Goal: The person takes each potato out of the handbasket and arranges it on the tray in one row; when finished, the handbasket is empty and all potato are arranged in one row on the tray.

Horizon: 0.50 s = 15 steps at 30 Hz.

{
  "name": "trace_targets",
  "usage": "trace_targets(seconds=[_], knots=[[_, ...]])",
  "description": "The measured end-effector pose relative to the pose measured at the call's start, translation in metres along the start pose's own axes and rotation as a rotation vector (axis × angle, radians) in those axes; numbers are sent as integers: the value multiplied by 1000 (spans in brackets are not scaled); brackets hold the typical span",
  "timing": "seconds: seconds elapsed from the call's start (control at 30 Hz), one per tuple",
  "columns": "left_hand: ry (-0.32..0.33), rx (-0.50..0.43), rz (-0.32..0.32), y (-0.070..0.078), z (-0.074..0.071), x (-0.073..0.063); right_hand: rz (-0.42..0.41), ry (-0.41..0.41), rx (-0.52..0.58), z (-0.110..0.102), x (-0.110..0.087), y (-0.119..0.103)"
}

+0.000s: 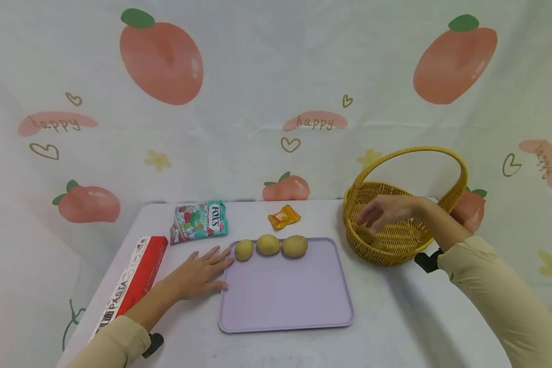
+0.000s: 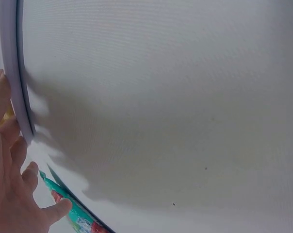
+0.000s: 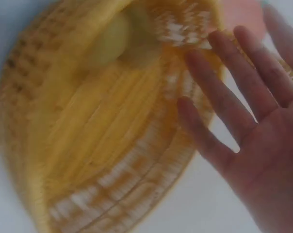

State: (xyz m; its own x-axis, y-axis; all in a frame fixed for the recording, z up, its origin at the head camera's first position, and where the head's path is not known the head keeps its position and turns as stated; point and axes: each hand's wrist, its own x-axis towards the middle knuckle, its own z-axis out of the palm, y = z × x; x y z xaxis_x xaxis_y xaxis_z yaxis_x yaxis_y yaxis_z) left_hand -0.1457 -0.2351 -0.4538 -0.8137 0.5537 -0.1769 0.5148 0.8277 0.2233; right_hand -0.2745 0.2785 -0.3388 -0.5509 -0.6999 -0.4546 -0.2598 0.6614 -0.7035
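Three potatoes sit in a row along the back edge of a lilac tray (image 1: 285,296): a left one (image 1: 244,250), a middle one (image 1: 268,245) and a right one (image 1: 295,246). My left hand (image 1: 202,276) lies with fingers spread at the tray's left rim, its fingertips touching or very near it. Over the yellow wicker basket (image 1: 391,259), my right hand (image 1: 386,212) hovers with nothing in it; the right wrist view shows its fingers extended and apart. Inside the basket are two potatoes (image 3: 110,41), blurred there and partly hidden by the rim in the head view.
Behind my left hand lies a green FOX'S candy bag (image 1: 200,222). A red and white pasta box (image 1: 135,276) is along the table's left side. An orange snack packet (image 1: 284,217) lies behind the tray. The basket's tall handle (image 1: 414,149) arches beyond my right hand.
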Motion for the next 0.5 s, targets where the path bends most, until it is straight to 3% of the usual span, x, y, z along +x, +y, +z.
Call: trace_targets(seconds=[0.23,0.5], knots=[[-4,1,-12,0,0,-1,220,-61,34,-4,-5,22],[3,2,1,2,-1,-1,317,-77,121,-3,-3,35]])
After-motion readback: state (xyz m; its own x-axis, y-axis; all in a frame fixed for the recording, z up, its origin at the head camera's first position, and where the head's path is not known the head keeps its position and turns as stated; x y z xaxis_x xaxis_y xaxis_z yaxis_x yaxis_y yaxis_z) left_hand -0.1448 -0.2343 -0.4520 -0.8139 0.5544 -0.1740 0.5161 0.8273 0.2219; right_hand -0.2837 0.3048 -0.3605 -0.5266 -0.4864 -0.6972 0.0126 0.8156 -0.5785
